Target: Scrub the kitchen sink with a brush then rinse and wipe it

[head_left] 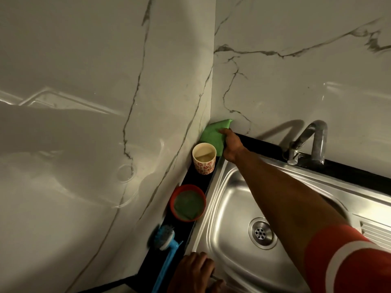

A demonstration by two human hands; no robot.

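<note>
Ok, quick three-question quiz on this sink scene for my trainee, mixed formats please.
1. True or false: the blue plastic dish brush lies inside the stainless steel sink.
2. The right hand grips: A) the green cloth, B) the brush, C) the white cup with red flowers?
3. What stands between cup and brush?
Key: 1 false; 2 A; 3 the round red bowl.

A green cloth (212, 136) sits far, beside a white cup (204, 158) patterned with red flowers. Nearer are a red bowl (174, 196) and blue brush (164, 248). The sink (232, 208) is silver.
</note>
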